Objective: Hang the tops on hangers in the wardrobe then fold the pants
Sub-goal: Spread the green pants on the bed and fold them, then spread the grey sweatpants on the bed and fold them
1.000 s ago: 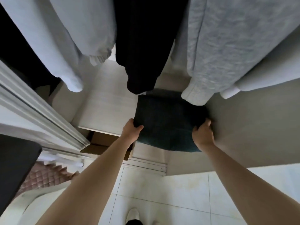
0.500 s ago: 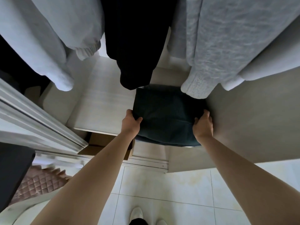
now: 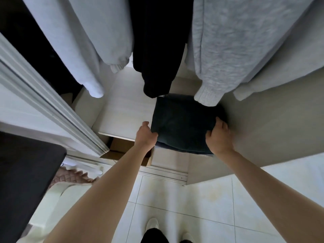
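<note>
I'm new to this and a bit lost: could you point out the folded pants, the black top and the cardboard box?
Folded pants (image 3: 182, 123), head view, middle of the top face.
Black top (image 3: 156, 50), head view, middle of the hanging cloth.
Cardboard box (image 3: 121, 146), head view, its open brown flap under the shelf.

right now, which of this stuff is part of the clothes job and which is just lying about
Part of the job:
- folded dark pants on the wardrobe shelf, gripped by the left hand and right hand
- hung tops: light grey sweatshirt, black top, heather grey sweatshirt

Just lying about:
- cardboard box under the shelf
- pink quilted fabric
</note>
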`<state>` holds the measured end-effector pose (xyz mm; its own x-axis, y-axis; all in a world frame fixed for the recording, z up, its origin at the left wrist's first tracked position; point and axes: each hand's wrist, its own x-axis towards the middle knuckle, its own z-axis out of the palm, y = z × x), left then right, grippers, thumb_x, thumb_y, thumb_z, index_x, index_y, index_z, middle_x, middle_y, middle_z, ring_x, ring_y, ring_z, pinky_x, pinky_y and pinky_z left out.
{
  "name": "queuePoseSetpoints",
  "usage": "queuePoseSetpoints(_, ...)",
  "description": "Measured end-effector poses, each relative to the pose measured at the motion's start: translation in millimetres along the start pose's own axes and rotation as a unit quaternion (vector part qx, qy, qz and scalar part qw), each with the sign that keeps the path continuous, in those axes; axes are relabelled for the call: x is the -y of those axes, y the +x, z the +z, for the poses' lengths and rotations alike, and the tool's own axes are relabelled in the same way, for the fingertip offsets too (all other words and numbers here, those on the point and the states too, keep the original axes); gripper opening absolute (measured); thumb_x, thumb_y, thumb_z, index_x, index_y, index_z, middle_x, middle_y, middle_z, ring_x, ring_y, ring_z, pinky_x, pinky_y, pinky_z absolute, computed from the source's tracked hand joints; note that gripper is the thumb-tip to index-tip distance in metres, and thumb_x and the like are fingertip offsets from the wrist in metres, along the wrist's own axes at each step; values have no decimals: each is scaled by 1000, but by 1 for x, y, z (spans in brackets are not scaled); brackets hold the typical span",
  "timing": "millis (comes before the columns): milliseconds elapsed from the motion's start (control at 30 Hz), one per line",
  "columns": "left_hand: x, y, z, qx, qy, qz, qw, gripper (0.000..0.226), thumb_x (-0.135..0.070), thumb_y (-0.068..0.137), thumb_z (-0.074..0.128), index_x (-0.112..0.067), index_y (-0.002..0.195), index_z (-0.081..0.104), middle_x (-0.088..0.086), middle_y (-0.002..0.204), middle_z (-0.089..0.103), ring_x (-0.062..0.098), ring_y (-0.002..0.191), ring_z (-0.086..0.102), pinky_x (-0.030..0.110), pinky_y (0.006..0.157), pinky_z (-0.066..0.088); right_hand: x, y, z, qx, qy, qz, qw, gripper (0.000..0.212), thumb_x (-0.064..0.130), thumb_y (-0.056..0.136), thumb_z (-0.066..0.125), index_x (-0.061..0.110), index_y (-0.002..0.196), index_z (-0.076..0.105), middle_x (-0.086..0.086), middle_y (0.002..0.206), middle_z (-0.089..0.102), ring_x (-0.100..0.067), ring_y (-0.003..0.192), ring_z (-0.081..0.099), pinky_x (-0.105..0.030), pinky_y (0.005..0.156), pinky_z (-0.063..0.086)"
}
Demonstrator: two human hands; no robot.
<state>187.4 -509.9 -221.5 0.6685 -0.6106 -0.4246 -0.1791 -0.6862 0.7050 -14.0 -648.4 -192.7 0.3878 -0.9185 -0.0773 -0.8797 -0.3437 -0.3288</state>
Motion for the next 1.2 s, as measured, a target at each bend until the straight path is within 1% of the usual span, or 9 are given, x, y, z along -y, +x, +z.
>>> queuePoseSetpoints(100, -6, -33, -10, -32, -38, -1, 999, 52, -18, 97, 58, -16, 143, 35, 10, 138, 55, 27, 114, 62, 26, 78, 55, 9, -25, -11, 23, 37, -42, 998, 60, 12, 90, 54, 2, 144, 30, -23, 141, 40, -40, 128, 41, -43, 105, 36)
queuePoseSetpoints(200, -6, -74, -11, -72, -114, -23, 991, 46, -24, 96, 59, -20, 138, 40, 4, 126, 62, 9, 85, 61, 9, 54, 49, 9, -53, -18, 54, 66, -89, 992, 56, 14, 92, 54, 3, 143, 33, -20, 140, 43, -35, 129, 41, -41, 107, 36)
queuePoseSetpoints(367, 3, -167, 6, -189, -220, -66, 955, 32, -9, 95, 52, -27, 121, 49, -8, 106, 66, 7, 92, 61, 21, 75, 52, -1, -94, -33, 108, 99, -191, 971, 49, 15, 94, 53, 6, 140, 39, -14, 137, 49, -28, 128, 44, -39, 104, 40)
queuePoseSetpoints(467, 11, -231, 24, -267, -263, -101, 922, 29, -12, 95, 53, -29, 119, 50, -7, 98, 65, 13, 85, 63, 26, 63, 52, -4, -120, -44, 141, 107, -273, 946, 46, 15, 95, 54, 6, 138, 41, -12, 134, 52, -25, 124, 48, -33, 96, 43)
queuePoseSetpoints(600, 26, -314, 46, -342, -300, -137, 880, 25, -13, 95, 53, -30, 113, 51, -9, 93, 65, 10, 72, 61, 11, 43, 39, -4, -164, -55, 197, 120, -356, 906, 40, 21, 96, 53, 13, 134, 43, -5, 133, 53, -18, 121, 53, -19, 88, 40)
queuePoseSetpoints(733, 46, -411, 75, -410, -304, -194, 838, 23, -16, 93, 54, -32, 109, 52, -12, 87, 65, 7, 73, 60, 8, 46, 38, 1, -229, -58, 283, 112, -447, 841, 36, 23, 97, 52, 16, 131, 41, 0, 128, 53, -14, 113, 51, -22, 86, 45)
queuePoseSetpoints(900, 84, -533, 121, -509, -333, -259, 750, 24, -13, 91, 54, -29, 108, 57, -3, 91, 68, 11, 82, 61, 18, 61, 43, 8, -337, -50, 370, 68, -569, 731, 38, 18, 97, 48, 10, 134, 42, -3, 125, 54, -20, 118, 47, -26, 92, 39)
queuePoseSetpoints(1033, 108, -627, 172, -573, -365, -316, 662, 23, -16, 92, 56, -30, 110, 59, -4, 90, 68, 12, 76, 59, 20, 54, 42, -2, -433, -40, 414, 30, -649, 638, 37, 18, 97, 47, 10, 133, 44, -3, 120, 56, -20, 115, 47, -25, 90, 37)
queuePoseSetpoints(1200, 127, -746, 259, -649, -390, -377, 533, 23, -13, 90, 57, -32, 103, 59, -2, 86, 65, 8, 71, 58, 8, 48, 38, -50, -570, -40, 457, -9, -728, 510, 35, 12, 94, 51, 5, 129, 49, -6, 110, 61, -27, 110, 53, -31, 93, 38)
